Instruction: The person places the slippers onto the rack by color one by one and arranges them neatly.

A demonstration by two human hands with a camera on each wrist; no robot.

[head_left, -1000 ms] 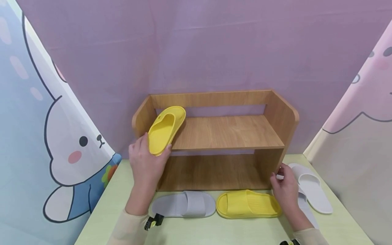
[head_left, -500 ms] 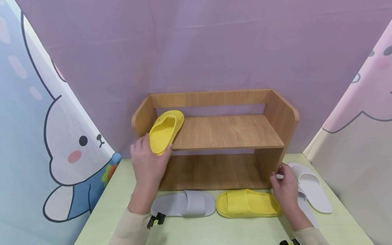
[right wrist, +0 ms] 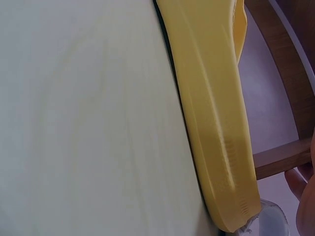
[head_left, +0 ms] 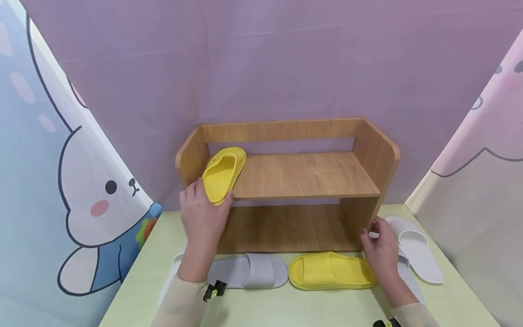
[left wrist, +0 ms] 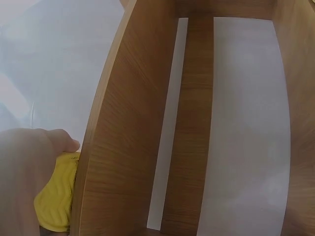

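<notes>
Pale yellow-green, the faintly grained tabletop [head_left: 261, 309] bears a two-tier brown wooden rack [head_left: 282, 131] before a creased purple cloth backdrop [head_left: 278, 68], with cartoon-printed sheets [head_left: 102, 200] left and right. Since a second ago, the left hand [head_left: 204, 218] has eased slightly right, and the bright yellow slip-on slipper [head_left: 219, 177] it holds has dipped at the toe. It slants at the upper shelf [head_left: 306, 175]'s left end, toe far, near end pinched between thumb and fingers; wavy grooves mark its surface. The right hand [head_left: 382, 250] grips the rack's right side, thumb and fingers curled.
</notes>
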